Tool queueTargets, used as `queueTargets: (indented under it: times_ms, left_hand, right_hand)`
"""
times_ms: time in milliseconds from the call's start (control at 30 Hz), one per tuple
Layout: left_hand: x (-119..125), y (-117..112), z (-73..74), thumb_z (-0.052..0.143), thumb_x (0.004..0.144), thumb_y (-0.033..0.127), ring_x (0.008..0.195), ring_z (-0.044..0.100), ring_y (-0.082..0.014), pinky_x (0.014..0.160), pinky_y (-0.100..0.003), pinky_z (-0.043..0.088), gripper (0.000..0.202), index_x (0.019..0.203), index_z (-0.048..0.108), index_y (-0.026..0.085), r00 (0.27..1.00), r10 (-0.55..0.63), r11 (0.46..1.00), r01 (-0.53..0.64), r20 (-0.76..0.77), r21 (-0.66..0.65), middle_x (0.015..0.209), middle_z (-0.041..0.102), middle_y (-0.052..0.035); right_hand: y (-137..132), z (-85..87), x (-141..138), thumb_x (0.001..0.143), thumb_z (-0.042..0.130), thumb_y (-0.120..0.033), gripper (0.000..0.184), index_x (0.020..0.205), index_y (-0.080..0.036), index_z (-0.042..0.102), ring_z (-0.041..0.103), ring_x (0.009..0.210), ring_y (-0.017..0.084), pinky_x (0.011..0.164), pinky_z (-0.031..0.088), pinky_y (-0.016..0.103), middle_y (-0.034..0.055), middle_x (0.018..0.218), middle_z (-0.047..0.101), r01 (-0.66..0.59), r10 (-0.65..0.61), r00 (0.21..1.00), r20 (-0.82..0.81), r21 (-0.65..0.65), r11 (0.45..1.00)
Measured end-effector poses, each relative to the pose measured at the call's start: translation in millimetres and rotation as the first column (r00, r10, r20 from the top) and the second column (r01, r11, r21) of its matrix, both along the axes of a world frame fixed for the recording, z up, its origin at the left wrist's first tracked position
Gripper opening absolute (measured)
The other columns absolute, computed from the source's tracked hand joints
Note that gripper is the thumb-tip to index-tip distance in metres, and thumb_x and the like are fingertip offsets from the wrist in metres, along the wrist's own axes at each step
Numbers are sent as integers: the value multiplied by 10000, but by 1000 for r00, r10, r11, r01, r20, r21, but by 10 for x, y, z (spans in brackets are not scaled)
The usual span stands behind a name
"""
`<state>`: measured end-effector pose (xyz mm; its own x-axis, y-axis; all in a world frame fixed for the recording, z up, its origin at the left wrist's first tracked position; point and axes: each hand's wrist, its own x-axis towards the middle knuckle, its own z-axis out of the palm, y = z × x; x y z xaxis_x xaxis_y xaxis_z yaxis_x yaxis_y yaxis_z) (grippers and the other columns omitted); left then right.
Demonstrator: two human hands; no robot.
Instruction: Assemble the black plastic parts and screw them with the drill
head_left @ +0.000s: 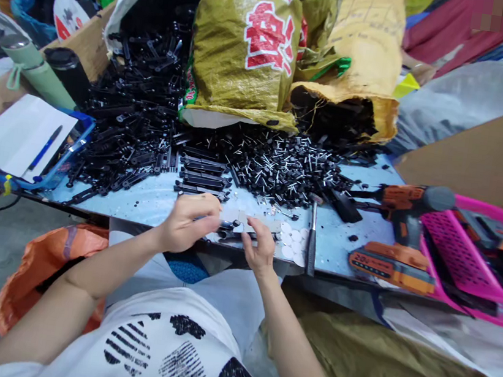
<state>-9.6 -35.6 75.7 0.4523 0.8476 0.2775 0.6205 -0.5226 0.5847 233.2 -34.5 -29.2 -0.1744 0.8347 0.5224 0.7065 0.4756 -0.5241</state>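
Note:
My left hand (191, 222) is closed, its fingers curled round a small black part (228, 225) whose end sticks out to the right. My right hand (259, 244) is just beside it, thumb and forefinger apart at the right end of the work spot; nothing can be made out between them. Under and between the hands lie more black parts (229, 235) near the table's front edge. Behind my left hand several long black plastic pieces (204, 179) lie in a neat stack of rows. White round discs (293, 241) are scattered right of my right hand.
A hammer (312, 240) lies right of the discs. Farther right are an orange cordless drill (398, 232) and a pink basket (497, 258). Heaps of black parts (137, 105) and metal-pinned pieces (277, 164) spread before the sacks (247, 46). A blue tray (63, 160) stands left.

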Motion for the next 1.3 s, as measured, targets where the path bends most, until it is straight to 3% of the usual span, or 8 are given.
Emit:
queueTargets:
  times_ms: [100, 233, 367, 667, 900, 1000, 1100, 1300]
  left_hand:
    - [317, 148, -300, 524, 828, 545, 1023, 523, -272, 858, -421, 436, 467, 1104, 547, 169, 982, -62, 998, 58, -176, -28, 1069, 582, -124]
    - [462, 179, -702, 640, 742, 547, 1004, 505, -303, 837, -424, 413, 611, 1157, 504, 121, 916, -72, 997, 64, -394, -33, 1057, 573, -149]
    - [438, 213, -825, 626, 784, 473, 946, 514, -284, 798, -395, 403, 481, 1089, 523, 116, 911, -51, 998, 61, -408, 10, 1024, 579, -138]
    - [440, 260, -879, 579, 802, 511, 955, 511, -291, 782, -396, 387, 496, 1095, 522, 115, 899, -35, 997, 59, -437, 42, 1053, 568, -153]
    - [420, 207, -791, 515, 847, 513, 1016, 515, -283, 842, -385, 394, 515, 1172, 492, 114, 875, -51, 995, 84, -481, 47, 1119, 567, -152]
    - [345, 176, -756, 450, 905, 442, 981, 541, -274, 809, -368, 411, 467, 1201, 479, 82, 840, -45, 990, 109, -541, 86, 1081, 592, -157]
    - [215, 193, -730, 377, 936, 427, 827, 579, -245, 698, -333, 428, 391, 958, 584, 96, 840, -44, 985, 127, -540, 118, 860, 627, -126]
    - [7, 59, -361, 184, 967, 455, 530, 502, -156, 506, -277, 353, 531, 645, 500, 175, 947, -283, 916, 314, -153, 250, 551, 527, -40]
  right_hand:
    - [45, 60, 32, 898, 482, -371, 406, 1253, -182, 533, 577, 1080, 242, 903, 477, 408, 140, 1169, 615, -239, 251, 952, 174, -88, 967]
    - [105, -24, 140, 898, 503, -392, 507, 1333, -138, 447, 606, 987, 224, 829, 499, 365, 148, 1101, 635, -352, 368, 898, 240, -109, 930]
    - [240, -126, 221, 913, 489, -352, 489, 1337, -117, 429, 598, 861, 209, 753, 492, 349, 120, 939, 647, -401, 408, 857, 314, -89, 912]
    - [666, -69, 341, 941, 433, -385, 446, 1311, -140, 474, 539, 792, 164, 741, 455, 284, 65, 832, 611, -648, 661, 627, 412, -196, 736]
    - [828, -33, 395, 941, 373, -489, 493, 1268, -147, 510, 519, 755, 168, 637, 388, 269, 76, 835, 610, -688, 626, 477, 617, -181, 702]
    - [776, 10, 414, 884, 362, -626, 579, 979, -129, 642, 504, 679, 169, 582, 331, 267, 78, 735, 595, -531, 458, 552, 697, -130, 837]
    - [615, 130, 369, 867, 336, -669, 622, 672, -138, 595, 476, 589, 147, 554, 296, 265, 55, 609, 546, -463, 388, 627, 675, -78, 883]
    - [180, 826, 131, 912, 309, -605, 565, 595, -172, 486, 406, 487, 112, 495, 245, 262, -5, 519, 444, -680, 639, 664, 389, -42, 732]
